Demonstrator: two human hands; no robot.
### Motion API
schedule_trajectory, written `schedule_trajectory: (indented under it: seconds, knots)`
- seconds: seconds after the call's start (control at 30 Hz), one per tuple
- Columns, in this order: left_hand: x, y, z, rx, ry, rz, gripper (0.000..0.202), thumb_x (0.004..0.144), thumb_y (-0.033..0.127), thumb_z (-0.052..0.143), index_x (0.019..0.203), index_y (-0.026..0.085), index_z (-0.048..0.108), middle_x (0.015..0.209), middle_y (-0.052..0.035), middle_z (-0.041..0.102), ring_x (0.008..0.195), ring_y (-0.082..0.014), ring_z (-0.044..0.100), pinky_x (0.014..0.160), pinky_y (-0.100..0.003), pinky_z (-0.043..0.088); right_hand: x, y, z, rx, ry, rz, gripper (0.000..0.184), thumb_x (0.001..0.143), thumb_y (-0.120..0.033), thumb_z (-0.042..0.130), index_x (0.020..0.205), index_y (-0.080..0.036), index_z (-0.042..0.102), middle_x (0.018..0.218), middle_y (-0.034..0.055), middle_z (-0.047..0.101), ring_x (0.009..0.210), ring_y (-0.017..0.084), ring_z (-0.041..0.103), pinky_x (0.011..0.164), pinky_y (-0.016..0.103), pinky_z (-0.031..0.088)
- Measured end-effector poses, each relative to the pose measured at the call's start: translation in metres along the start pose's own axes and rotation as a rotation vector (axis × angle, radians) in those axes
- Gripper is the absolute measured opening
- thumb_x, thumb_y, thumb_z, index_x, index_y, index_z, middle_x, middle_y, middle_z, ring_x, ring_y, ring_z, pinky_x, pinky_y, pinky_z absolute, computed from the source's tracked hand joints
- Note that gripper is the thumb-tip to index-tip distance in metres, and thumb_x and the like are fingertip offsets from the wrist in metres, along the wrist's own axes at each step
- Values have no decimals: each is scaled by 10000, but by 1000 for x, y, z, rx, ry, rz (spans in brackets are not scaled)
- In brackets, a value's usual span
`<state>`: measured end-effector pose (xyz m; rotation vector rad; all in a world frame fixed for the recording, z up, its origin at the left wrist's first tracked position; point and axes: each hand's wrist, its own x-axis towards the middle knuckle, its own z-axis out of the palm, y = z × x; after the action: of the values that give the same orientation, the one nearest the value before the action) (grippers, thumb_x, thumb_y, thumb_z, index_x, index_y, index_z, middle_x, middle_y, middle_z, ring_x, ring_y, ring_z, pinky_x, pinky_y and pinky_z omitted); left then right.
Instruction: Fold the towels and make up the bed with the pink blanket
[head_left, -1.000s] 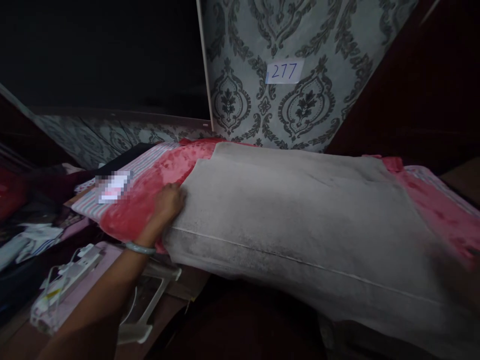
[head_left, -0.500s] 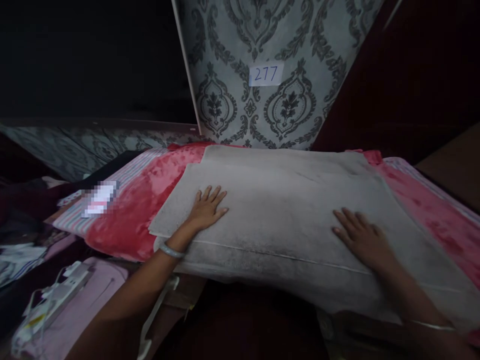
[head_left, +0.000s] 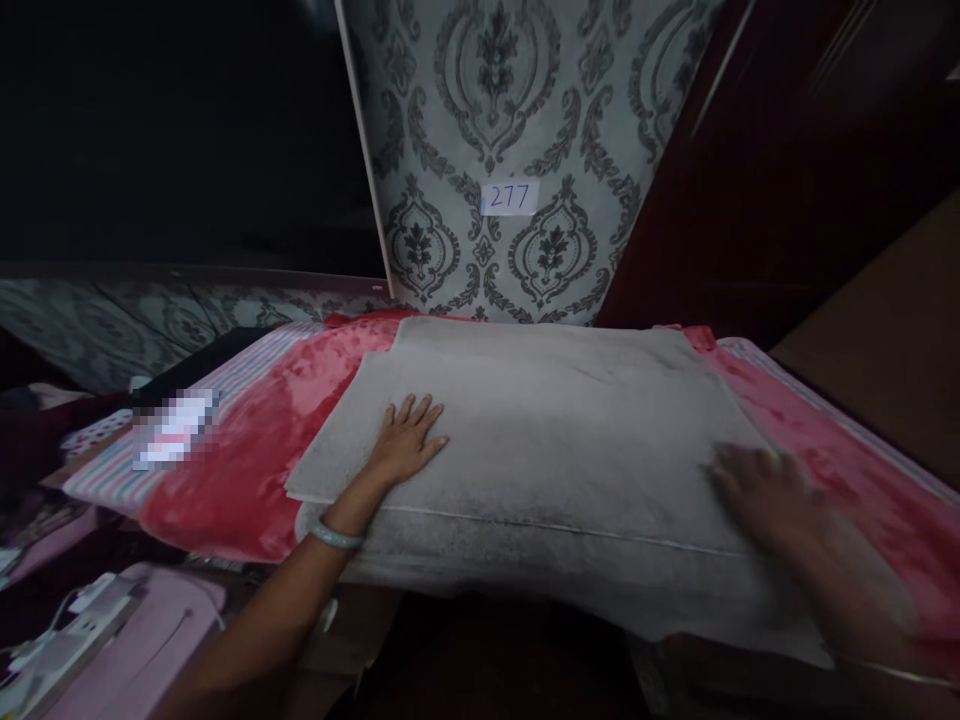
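Left hand splayed on gray cloth, grasping nothing; blurred right hand loosely outstretched, empty, red blanket just beyond.

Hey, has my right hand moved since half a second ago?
Yes: judged against the 277 label, the right hand has shifted to the right, closer to the right edge of the gray cloth.

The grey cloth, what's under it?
A red blanket sticks out past both ends of the grey cloth, over a striped cloth. What lies under the middle can't be seen, because the grey cloth covers it.
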<state>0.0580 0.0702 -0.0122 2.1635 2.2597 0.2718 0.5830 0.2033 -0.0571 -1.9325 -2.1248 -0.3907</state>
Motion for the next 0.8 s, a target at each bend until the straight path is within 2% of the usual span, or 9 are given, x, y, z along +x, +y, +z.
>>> schedule_trajectory:
  seconds: [0.07, 0.13, 0.23, 0.33, 0.43, 0.53, 0.63, 0.73, 0.8]
  knots:
    - [-6, 7, -5, -18, -24, 18, 644, 983, 512, 462, 1559, 235, 380, 1655, -123, 285, 1548, -353, 177, 1210, -650, 193, 4, -64, -21, 83, -113, -132, 669, 1016, -508, 188, 1510, -178, 495, 1569, 209, 409, 1456, 383, 361, 1059, 637, 403]
    - [-18, 18, -9, -27, -45, 77, 646, 978, 514, 476, 1558, 245, 380, 1662, -121, 267, 1549, -350, 179, 1210, -650, 193, 4, -138, -41, 183, -223, -389, 604, 1025, -452, 277, 1567, -217, 398, 1634, 152, 316, 1501, 334, 291, 1134, 588, 351]
    - [-46, 32, -5, -10, -33, 161, 655, 955, 524, 527, 1550, 288, 391, 1668, -106, 256, 1547, -348, 192, 1209, -657, 199, 0, -239, -61, 300, -351, -758, 572, 1036, -456, 346, 1587, -303, 347, 1678, 84, 211, 1538, 321, 185, 1189, 596, 250]
    - [-73, 39, 8, 16, 31, 143, 690, 936, 518, 565, 1563, 319, 359, 1662, -95, 284, 1538, -364, 215, 1198, -672, 222, 5, -303, -64, 398, -377, -1000, 556, 1054, -499, 326, 1587, -340, 334, 1685, 39, 185, 1550, 285, 142, 1221, 571, 182]
    - [-87, 40, 19, 29, 94, 121, 710, 924, 489, 593, 1571, 340, 338, 1660, -74, 296, 1533, -374, 227, 1198, -679, 229, 33, -324, -49, 378, -381, -1042, 557, 1059, -497, 327, 1589, -326, 329, 1679, 27, 206, 1548, 268, 156, 1234, 545, 158]
    - [-90, 41, 22, 13, 101, 125, 695, 923, 490, 592, 1561, 336, 364, 1660, -69, 294, 1530, -377, 236, 1198, -685, 234, 74, -317, -33, 288, -381, -867, 566, 1063, -466, 314, 1600, -286, 309, 1679, 42, 198, 1544, 283, 169, 1230, 537, 174]
    - [-90, 43, 19, -17, 85, 125, 703, 909, 497, 610, 1553, 338, 378, 1658, -67, 295, 1532, -383, 227, 1193, -700, 238, 105, -316, -30, 196, -432, -678, 564, 1063, -445, 287, 1601, -278, 305, 1677, 64, 208, 1537, 305, 189, 1206, 578, 216]
    - [-91, 41, 11, -67, 85, 140, 680, 890, 482, 640, 1523, 342, 431, 1636, -57, 348, 1527, -361, 257, 1200, -678, 260, 105, -341, -41, 167, -403, -661, 577, 1048, -448, 330, 1599, -276, 317, 1678, 87, 203, 1539, 346, 161, 1183, 639, 219]
    - [-92, 32, 5, -92, 106, 121, 580, 925, 447, 595, 1484, 331, 489, 1610, -54, 401, 1505, -316, 327, 1211, -631, 286, 88, -372, -49, 219, -360, -830, 579, 1040, -458, 354, 1596, -300, 321, 1685, 73, 175, 1545, 351, 126, 1185, 651, 199]
